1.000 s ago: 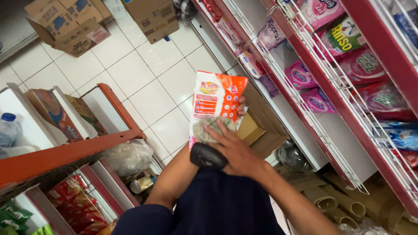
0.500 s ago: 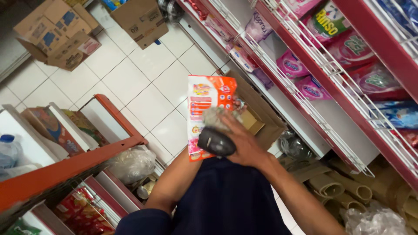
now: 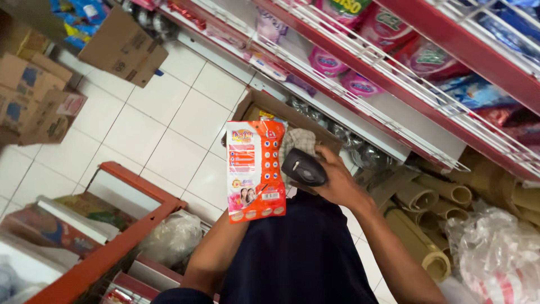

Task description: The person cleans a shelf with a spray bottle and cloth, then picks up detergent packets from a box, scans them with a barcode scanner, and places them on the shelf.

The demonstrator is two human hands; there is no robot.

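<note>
My left hand (image 3: 241, 224) holds up an orange and white flat packet (image 3: 256, 169); the fingers are hidden behind it and only the wrist and forearm show. Just right of the packet, my right hand (image 3: 340, 183) grips a black handheld scanner (image 3: 304, 167), its head close to the packet's right edge. A checked cloth (image 3: 298, 141) sticks up behind the scanner, against the same hand. Both hands are in front of my dark blue shirt, above a white tiled floor.
Red shelves with white wire rails (image 3: 394, 84) hold pink and green pouches at the upper right. An open cardboard box (image 3: 264, 104) sits below them, beside brown rolled tubes (image 3: 433, 202) and plastic bags (image 3: 495, 247). A red low rack (image 3: 124, 225) stands left; cardboard boxes (image 3: 121, 48) lie farther off.
The packet has shifted from above my right hand to the left of the scanner. It now stands upright beside the scanner. The view has swung toward the shelves.
</note>
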